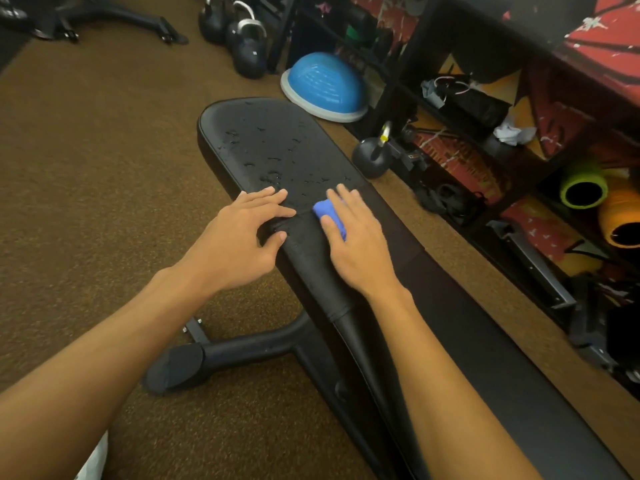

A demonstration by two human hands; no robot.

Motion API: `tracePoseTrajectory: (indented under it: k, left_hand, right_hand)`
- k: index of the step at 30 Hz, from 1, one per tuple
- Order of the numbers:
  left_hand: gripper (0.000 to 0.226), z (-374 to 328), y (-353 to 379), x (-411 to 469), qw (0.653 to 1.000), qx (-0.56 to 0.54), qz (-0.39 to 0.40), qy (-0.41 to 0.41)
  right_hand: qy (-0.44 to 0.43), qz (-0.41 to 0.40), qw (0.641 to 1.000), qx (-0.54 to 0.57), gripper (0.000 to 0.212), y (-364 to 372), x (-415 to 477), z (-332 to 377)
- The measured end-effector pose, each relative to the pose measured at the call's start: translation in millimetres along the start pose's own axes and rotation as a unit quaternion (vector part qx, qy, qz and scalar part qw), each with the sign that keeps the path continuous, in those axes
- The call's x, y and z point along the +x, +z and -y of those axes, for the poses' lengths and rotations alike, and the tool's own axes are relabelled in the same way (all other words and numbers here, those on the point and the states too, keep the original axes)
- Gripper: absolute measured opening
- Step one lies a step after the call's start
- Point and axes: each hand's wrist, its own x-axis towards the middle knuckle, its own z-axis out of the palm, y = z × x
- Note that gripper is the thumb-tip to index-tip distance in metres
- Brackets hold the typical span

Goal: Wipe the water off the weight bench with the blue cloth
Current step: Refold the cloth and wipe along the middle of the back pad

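The black padded weight bench [277, 140] runs from the lower right up to the middle of the view. Water drops [266, 147] bead on its far, rounded end. A folded blue cloth [325, 211] lies on the pad, pressed under my right hand [356, 244], whose palm and fingers cover most of it. My left hand [242, 233] rests at the bench's left edge, fingers spread on the pad and thumb over the side, holding nothing.
A blue half-ball trainer [323, 84] leans by the bench's far end. Kettlebells stand on the brown carpet at the back [247, 46] and to the bench's right [372, 157]. Black shelving [485, 109] with foam rollers [585, 188] lines the right side. The bench's foot [180, 368] sticks out left.
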Motion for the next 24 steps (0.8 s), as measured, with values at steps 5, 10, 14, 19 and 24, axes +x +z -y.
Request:
tracePoseTrajectory:
  k: [5, 10, 14, 19, 24]
  left_hand:
    - [0.042, 0.5, -5.3, -1.6, 1.000, -0.010, 0.005, -0.004]
    - [0.042, -2.0, -4.3, -2.8, 1.000, -0.001, 0.005, -0.007]
    - [0.042, 1.1, -7.3, -3.1, 1.000, -0.001, 0.010, -0.005]
    - [0.041, 5.4, -9.3, -5.1, 1.000, -0.009, 0.016, -0.006]
    - [0.035, 9.7, -14.0, -2.4, 1.000, 0.023, -0.001, 0.009]
  right_hand:
    - [0.038, -0.016, 0.999, 0.008, 0.054, -13.0, -7.7, -30.4]
    - [0.061, -0.028, 0.998, 0.000, 0.055, 0.0, 20.7, -8.4]
    - [-0.047, 0.023, 0.999, 0.006, 0.053, -4.1, -8.7, -9.9]
    - [0.086, -0.034, 0.996, 0.002, 0.054, -5.9, 11.0, -23.9]
    - [-0.026, -0.006, 1.000, 0.005, 0.052, 6.1, -4.1, 10.1]
